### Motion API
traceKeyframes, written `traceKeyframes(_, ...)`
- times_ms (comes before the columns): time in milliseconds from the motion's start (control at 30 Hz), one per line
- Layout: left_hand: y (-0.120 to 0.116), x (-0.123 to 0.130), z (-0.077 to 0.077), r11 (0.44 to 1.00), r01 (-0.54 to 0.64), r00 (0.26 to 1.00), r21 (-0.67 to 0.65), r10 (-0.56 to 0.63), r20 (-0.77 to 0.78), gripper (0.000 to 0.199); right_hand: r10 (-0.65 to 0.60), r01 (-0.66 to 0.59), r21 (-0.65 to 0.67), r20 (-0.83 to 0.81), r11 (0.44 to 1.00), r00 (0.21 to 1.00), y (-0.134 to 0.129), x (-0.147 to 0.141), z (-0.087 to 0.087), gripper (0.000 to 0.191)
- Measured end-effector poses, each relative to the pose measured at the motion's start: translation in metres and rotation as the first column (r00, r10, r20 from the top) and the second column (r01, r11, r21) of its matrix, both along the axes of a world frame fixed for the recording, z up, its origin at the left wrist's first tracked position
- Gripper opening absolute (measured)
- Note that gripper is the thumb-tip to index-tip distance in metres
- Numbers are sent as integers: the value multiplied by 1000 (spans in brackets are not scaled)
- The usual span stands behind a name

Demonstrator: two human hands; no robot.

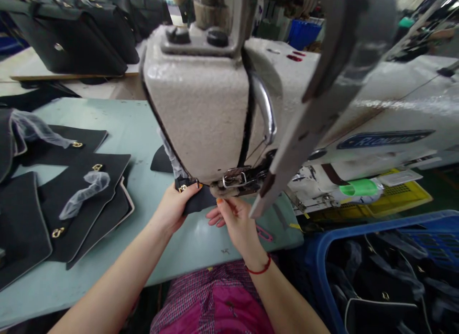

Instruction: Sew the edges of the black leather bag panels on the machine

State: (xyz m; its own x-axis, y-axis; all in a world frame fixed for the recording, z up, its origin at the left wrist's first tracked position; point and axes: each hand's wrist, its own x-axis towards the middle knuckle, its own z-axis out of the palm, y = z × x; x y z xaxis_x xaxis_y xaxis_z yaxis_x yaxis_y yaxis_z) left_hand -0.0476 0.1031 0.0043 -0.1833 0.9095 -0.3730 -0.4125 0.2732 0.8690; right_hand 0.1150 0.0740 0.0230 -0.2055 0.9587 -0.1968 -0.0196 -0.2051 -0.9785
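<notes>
A large white sewing machine (197,104) stands right before me, its head over the table. Beneath its needle area lies a black bag panel (201,200) with gold hardware and a plastic-wrapped strap. My left hand (174,205) grips this panel by its left part, thumb on top. My right hand (236,221) is at the panel's right edge, close to the presser foot, with thumb and index finger together and the other fingers spread loosely. Whether the right fingertips pinch the panel's edge is hard to make out.
Several black bag panels (96,205) with plastic-wrapped straps lie on the pale green table (118,118) at left. Black handbags (79,42) stand behind. A blue basket (322,257) holding more panels is at lower right. A pink clip-like item (264,233) lies by my right wrist.
</notes>
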Motion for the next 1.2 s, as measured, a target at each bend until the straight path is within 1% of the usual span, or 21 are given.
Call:
traceKeyframes(100,4,0,-1,1000,-2,1000,15,2,-7,46,-6,6,1,-1,1000,1000,2,0,-3,49)
traceKeyframes(233,7,0,3,1000,-1,1000,28,2,-30,44,-15,15,-13,-9,1000,1000,3,-1,-5,50)
traceKeyframes(500,11,0,9,998,39,997,56,-35,-67,42,-13,13,-32,5,999,1000,4,-2,1,50)
traceKeyframes(700,10,-2,13,995,75,997,62,-73,-30,30,-4,4,-57,2,998,1000,3,-3,-1,46)
traceKeyframes(833,10,-1,11,993,88,996,73,-88,-11,29,-17,18,-34,30,999,999,3,-2,1,48)
traceKeyframes(933,11,-5,6,995,94,996,43,-93,-9,36,-33,34,-12,37,999,999,2,-3,1,47)
traceKeyframes(967,11,-8,5,994,108,994,17,-108,-16,38,-37,37,-4,30,999,999,2,-3,1,46)
traceKeyframes(1033,10,-14,4,982,179,983,-53,-181,-35,40,-47,46,12,17,999,999,1,-3,0,45)
traceKeyframes(1133,7,-23,12,923,341,936,-178,-352,-33,38,-65,65,28,14,997,998,1,-5,-2,42)
traceKeyframes(1200,5,-26,20,886,397,910,-238,-414,-24,34,-84,83,33,18,996,996,1,-6,-2,39)
